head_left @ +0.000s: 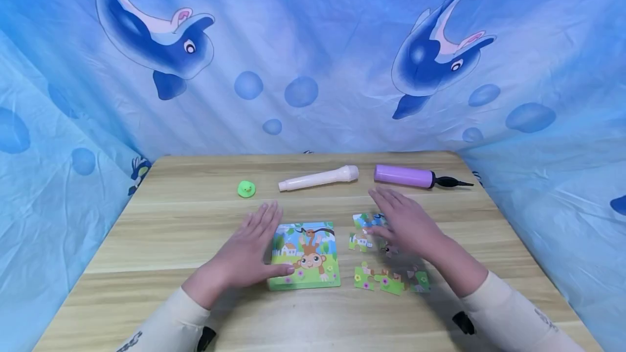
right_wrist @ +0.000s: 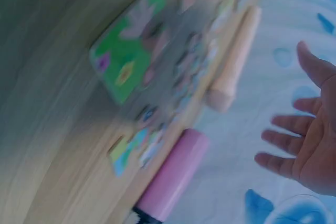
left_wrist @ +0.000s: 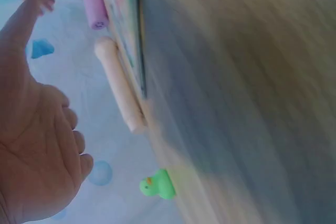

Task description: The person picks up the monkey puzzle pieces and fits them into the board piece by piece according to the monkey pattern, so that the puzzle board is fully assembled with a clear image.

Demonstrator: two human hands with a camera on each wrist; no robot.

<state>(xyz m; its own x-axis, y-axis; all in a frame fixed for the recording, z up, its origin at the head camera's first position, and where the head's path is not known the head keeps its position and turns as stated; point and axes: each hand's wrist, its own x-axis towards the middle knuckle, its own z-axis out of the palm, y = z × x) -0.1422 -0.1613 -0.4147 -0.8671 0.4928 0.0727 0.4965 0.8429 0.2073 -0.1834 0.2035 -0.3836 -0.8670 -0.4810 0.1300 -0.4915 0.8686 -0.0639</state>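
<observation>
A square picture puzzle (head_left: 310,243) with a monkey hanging upside down lies in the middle of the table. My left hand (head_left: 239,262) is spread at its left side, fingers straight, the thumb overlapping the lower left of the picture. In the left wrist view the palm (left_wrist: 39,150) holds nothing. To the right of the puzzle, loose jigsaw pieces (head_left: 391,282) lie in uneven rows. Over the upper pieces hovers my right hand (head_left: 408,227), fingers extended, hiding some of them. Its palm (right_wrist: 320,145) is bare in the right wrist view.
Along the back of the table lie a green rubber duck (head_left: 246,189), a pale pink microphone-shaped stick (head_left: 318,178) and a purple hand pump (head_left: 403,176) with a black nozzle. Behind the wooden table (head_left: 161,221) hangs a blue dolphin-print curtain (head_left: 342,31).
</observation>
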